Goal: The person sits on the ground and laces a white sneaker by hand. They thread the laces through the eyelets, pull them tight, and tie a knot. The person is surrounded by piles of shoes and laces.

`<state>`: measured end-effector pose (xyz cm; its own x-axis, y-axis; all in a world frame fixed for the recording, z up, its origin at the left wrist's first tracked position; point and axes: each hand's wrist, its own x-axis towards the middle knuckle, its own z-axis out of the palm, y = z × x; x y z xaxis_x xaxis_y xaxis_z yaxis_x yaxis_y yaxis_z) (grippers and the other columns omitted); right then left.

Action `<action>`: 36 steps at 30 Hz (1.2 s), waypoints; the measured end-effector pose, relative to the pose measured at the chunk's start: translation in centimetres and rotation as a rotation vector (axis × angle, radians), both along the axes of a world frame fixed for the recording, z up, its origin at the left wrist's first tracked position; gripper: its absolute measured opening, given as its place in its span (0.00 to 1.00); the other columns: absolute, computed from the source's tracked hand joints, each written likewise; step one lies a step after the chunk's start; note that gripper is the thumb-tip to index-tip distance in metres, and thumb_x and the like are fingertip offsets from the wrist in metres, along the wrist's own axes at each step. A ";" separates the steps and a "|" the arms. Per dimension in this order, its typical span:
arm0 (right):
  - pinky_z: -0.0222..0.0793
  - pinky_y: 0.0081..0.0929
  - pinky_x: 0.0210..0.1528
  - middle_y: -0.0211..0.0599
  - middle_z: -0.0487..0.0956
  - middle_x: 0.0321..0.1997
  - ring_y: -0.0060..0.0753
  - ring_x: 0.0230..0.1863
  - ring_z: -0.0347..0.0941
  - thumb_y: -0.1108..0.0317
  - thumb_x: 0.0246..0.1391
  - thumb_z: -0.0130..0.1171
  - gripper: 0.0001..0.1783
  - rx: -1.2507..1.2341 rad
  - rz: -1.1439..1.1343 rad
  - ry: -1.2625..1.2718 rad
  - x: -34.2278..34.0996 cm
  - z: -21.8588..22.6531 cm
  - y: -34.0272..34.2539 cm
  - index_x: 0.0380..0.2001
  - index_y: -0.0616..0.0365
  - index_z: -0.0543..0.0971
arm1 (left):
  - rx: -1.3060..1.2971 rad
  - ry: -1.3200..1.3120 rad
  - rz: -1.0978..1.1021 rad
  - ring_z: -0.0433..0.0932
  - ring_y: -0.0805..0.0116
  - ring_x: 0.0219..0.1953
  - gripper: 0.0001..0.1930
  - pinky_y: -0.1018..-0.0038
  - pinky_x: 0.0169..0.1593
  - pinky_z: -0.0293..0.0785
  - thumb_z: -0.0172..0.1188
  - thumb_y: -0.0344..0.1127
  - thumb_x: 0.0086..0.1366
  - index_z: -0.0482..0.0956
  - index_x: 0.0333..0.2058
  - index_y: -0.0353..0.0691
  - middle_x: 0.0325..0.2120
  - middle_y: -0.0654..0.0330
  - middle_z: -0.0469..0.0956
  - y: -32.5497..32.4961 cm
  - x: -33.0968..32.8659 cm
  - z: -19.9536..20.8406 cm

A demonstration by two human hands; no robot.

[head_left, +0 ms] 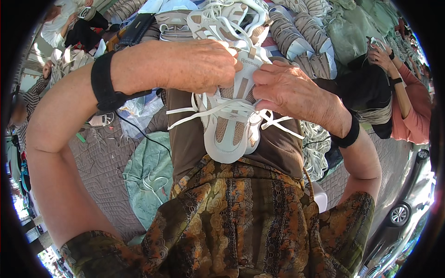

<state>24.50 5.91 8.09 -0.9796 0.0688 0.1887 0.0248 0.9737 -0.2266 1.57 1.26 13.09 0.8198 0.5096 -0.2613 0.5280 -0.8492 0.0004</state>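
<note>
A white and beige sneaker upper [225, 147] lies across my lap, its toe toward me and its tongue [249, 62] pointing away. White shoelaces [227, 109] cross its middle, with loose ends hanging out on both sides. My left hand [199, 67] is closed at the upper's left edge; its fingertips are partly hidden, so what they pinch does not show. On the opposite edge, my right hand [287, 88] has its fingers curled and pressed against the upper, close to the lacing. Past my hands, more laced sneaker uppers [215, 23] rest in a heap.
Stacked uppers [296, 34] and green sacks [354, 28] lie ahead. A bundle of white laces [315, 155] is by my right knee; a pale green cloth [146, 171] is at my left. A co-worker in a pink top [410, 111] sits at right, beside a parked car [394, 217].
</note>
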 end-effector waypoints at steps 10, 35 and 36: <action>0.66 0.45 0.52 0.40 0.75 0.33 0.44 0.44 0.72 0.67 0.51 0.57 0.08 0.039 -0.256 -0.278 -2.3 0.4 -1.7 0.25 0.59 0.80 | -0.186 0.234 0.339 0.77 0.50 0.41 0.07 0.59 0.48 0.73 0.60 0.25 0.51 0.82 0.29 0.31 0.32 0.47 0.78 -1.0 3.0 1.2; 0.67 0.20 0.25 0.31 0.76 0.22 0.19 0.22 0.70 0.64 0.64 0.47 0.15 -0.988 -0.470 0.321 -4.2 0.2 -0.1 0.26 0.62 0.74 | -0.187 -0.586 0.199 0.78 0.48 0.26 0.10 0.57 0.27 0.72 0.54 0.25 0.54 0.64 0.33 0.32 0.24 0.51 0.73 -7.2 6.3 -7.7; 0.69 0.21 0.25 0.33 0.77 0.23 0.21 0.23 0.73 0.65 0.64 0.46 0.15 -0.925 -0.239 0.330 -5.2 0.1 0.5 0.27 0.63 0.74 | -0.265 -0.602 0.210 0.78 0.48 0.27 0.09 0.57 0.27 0.72 0.54 0.25 0.55 0.64 0.33 0.32 0.24 0.51 0.73 -7.4 7.0 -8.0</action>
<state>19.28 6.37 8.14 -0.8297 0.5126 0.2211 -0.0045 0.3898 -0.9209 8.54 -6.17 5.09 0.7520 0.6553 0.0713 0.5239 -0.6598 0.5387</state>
